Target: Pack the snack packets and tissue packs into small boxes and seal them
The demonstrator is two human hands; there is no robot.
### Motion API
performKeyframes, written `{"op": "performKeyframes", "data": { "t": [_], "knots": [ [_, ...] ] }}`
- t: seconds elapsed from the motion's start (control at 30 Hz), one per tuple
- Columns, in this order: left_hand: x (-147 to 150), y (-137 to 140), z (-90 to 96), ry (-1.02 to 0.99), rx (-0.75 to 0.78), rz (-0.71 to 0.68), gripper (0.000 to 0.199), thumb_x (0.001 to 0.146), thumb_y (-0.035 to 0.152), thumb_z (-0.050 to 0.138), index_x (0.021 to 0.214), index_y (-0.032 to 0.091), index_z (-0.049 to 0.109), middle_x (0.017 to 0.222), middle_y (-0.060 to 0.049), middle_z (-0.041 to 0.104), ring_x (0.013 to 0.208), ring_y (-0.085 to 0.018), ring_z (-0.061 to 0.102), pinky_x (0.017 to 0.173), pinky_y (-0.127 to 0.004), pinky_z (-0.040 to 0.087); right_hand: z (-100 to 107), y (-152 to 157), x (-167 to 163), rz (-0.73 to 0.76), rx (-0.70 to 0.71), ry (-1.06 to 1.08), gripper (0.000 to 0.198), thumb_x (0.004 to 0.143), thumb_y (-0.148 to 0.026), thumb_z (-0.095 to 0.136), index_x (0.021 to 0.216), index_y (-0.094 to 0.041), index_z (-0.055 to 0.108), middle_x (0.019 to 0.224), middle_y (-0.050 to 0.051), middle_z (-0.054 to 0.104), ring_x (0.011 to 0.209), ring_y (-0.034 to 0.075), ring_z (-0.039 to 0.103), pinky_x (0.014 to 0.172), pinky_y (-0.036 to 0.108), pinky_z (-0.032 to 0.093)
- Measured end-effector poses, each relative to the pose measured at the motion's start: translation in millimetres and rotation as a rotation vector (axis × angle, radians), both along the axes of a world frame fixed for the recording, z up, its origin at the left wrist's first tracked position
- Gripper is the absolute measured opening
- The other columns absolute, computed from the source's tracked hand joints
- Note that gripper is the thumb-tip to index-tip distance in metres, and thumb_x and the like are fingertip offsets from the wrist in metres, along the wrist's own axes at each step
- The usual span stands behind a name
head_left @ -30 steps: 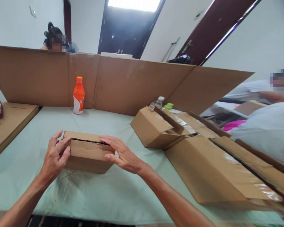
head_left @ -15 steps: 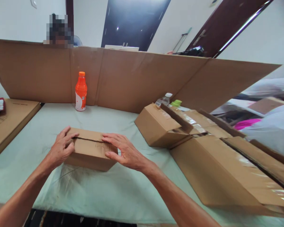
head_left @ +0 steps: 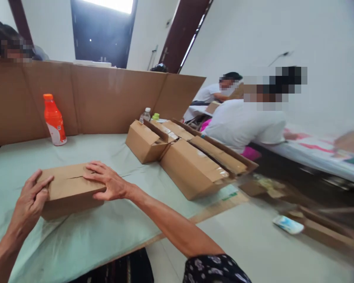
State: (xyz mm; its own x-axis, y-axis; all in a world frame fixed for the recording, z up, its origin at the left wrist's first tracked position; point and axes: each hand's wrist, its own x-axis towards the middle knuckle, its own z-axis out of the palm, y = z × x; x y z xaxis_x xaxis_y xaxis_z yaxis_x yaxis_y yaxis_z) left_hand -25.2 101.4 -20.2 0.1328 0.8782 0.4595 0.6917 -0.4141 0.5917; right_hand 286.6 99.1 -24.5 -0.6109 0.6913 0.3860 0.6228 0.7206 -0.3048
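Before us spreads our table (head_left: 120,226), covered in pale green; on it we see a closed cardboard box (head_left: 69,184) at the near side, an orange-capped bottle (head_left: 54,120) standing farther back, and brown cartons (head_left: 191,169) clustered together towards the right.

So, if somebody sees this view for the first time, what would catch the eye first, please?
Probably the bright orange bottle, standing toward the back of the table, before the long cardboard panel. Next, perhaps, the closed box nearer the front, with the left hand at its left end and the right hand on its right end.
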Motion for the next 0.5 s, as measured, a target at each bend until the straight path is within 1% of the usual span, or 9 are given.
{"op": "performKeyframes", "data": {
  "t": [0.1,0.17,0.23,0.3,0.37,0.43,0.5],
  "knots": [
    [7,0,-3.4,-0.008,0.033,0.004,0.051,0.096,0.042,0.042,0.121,0.015,0.077,0.156,-0.017,0.054,0.145,-0.040,0.052,0.122,-0.063,0.043,-9,-22,0,-0.070,0.103,0.085,0.056,0.085,-0.031,0.076,0.138,-0.017,0.067,0.153,0.014,0.061,0.146,0.029,0.050,0.114,0.047,0.047],
    [18,-5,-7.5,-0.024,0.042,-0.019,0.051,0.097,0.043,0.041,0.119,0.017,0.079,0.155,-0.015,0.056,0.144,-0.039,0.053,0.121,-0.061,0.045,-16,-46,7,-0.115,0.179,0.119,0.048,0.091,-0.033,0.071,0.136,-0.017,0.067,0.147,0.014,0.067,0.140,0.029,0.057,0.107,0.046,0.052],
    [36,-10,-12.0,-0.044,0.038,-0.083,0.050,0.097,0.044,0.042,0.118,0.020,0.080,0.155,-0.013,0.057,0.144,-0.037,0.054,0.120,-0.058,0.047,-19,-71,21,-0.162,0.260,0.133,0.047,0.096,-0.039,0.069,0.137,-0.016,0.066,0.141,0.015,0.070,0.135,0.029,0.061,0.104,0.046,0.054],
    [60,-14,-15.4,-0.069,0.021,-0.172,0.050,0.097,0.045,0.042,0.119,0.023,0.081,0.156,-0.010,0.056,0.144,-0.036,0.054,0.120,-0.056,0.047,-20,-96,41,-0.227,0.334,0.124,0.048,0.099,-0.045,0.067,0.137,-0.015,0.066,0.137,0.015,0.072,0.131,0.029,0.063,0.103,0.045,0.055],
    [89,-15,-16.7,-0.104,-0.024,-0.287,0.049,0.098,0.048,0.044,0.121,0.025,0.080,0.158,-0.010,0.054,0.145,-0.036,0.053,0.121,-0.057,0.046,-19,-123,64,-0.315,0.388,0.087,0.050,0.099,-0.048,0.067,0.137,-0.014,0.065,0.135,0.016,0.073,0.129,0.029,0.064,0.103,0.045,0.056],
    [123,-11,-15.7,-0.143,-0.092,-0.434,0.048,0.098,0.049,0.047,0.124,0.025,0.079,0.160,-0.011,0.052,0.146,-0.038,0.051,0.122,-0.061,0.042,-19,-149,85,-0.424,0.427,0.037,0.050,0.099,-0.046,0.067,0.138,-0.015,0.064,0.133,0.015,0.074,0.127,0.030,0.065,0.102,0.045,0.057],
    [164,-2,-13.6,-0.168,-0.148,-0.591,0.046,0.096,0.049,0.051,0.124,0.025,0.079,0.161,-0.011,0.052,0.147,-0.039,0.050,0.123,-0.062,0.040,-22,-173,103,-0.549,0.464,0.005,0.048,0.099,-0.043,0.067,0.138,-0.015,0.063,0.131,0.014,0.074,0.125,0.029,0.066,0.102,0.045,0.058]
  ]
}}
